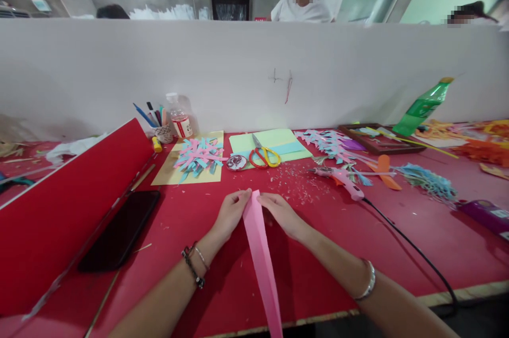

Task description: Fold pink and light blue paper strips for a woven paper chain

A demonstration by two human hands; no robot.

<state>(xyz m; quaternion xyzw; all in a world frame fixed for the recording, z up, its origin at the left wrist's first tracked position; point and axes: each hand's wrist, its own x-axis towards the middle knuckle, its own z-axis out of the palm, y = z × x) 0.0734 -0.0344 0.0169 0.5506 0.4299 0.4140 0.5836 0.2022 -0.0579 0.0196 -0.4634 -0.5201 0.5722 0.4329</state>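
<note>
And here's the pink paper strip (260, 253), its top end right between the two sets of fingertips, its length running down past the near edge of the red table (318, 269)! Forearms angle in from both lower corners, hands meeting just short of the scissors (264, 155). Left hand (229, 214): thumb and forefinger together, pinching the strip's top corner. Right hand (283, 213): fingers gently bent, tips at the opposite edge; whether they're closed on it, can't tell.
</note>
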